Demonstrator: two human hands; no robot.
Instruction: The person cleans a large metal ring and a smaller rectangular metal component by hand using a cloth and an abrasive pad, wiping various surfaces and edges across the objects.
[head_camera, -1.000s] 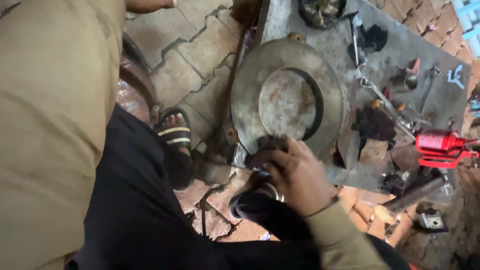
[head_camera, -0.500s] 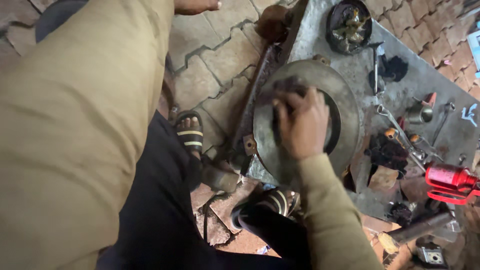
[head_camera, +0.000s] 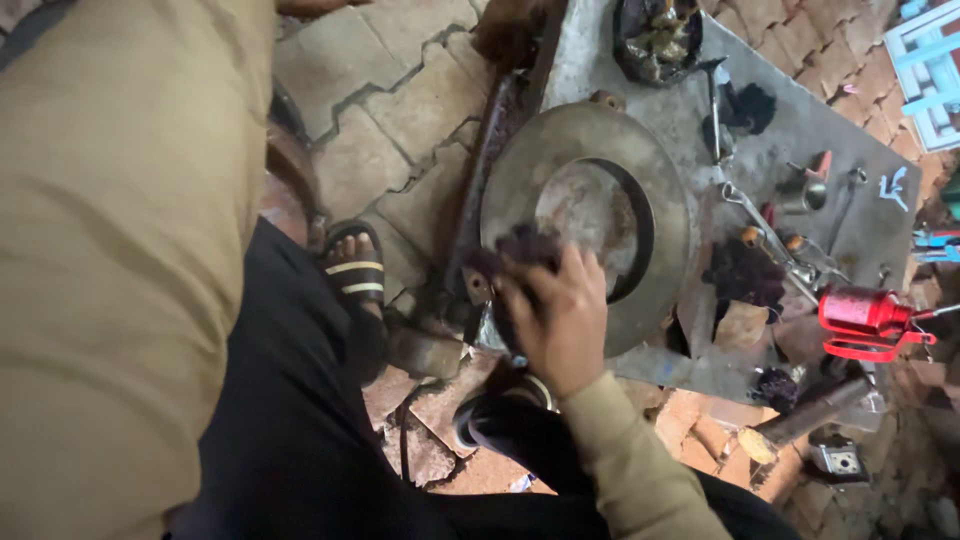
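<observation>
A round grey metal disc (head_camera: 600, 150) with a rusty sunken centre lies on a grey metal sheet (head_camera: 800, 130) on the paved ground. My right hand (head_camera: 560, 320) is at the disc's near left rim and presses a dark rag (head_camera: 520, 248) against it, fingers closed over the cloth. My left arm in a khaki sleeve fills the left side. Only a sliver of my left hand (head_camera: 310, 6) shows at the top edge, and its fingers are hidden.
A red oil can (head_camera: 865, 315), loose wrenches (head_camera: 760, 215), a second dark rag (head_camera: 745, 272) and a dark bowl of small parts (head_camera: 655, 35) lie on the sheet. A hammer (head_camera: 805, 420) rests at its near corner. My sandalled foot (head_camera: 352, 275) stands left of the disc.
My right hand with the rag went from the disc's near edge up over its centre, then came back down to the near left rim. The camera view shifted slightly.
</observation>
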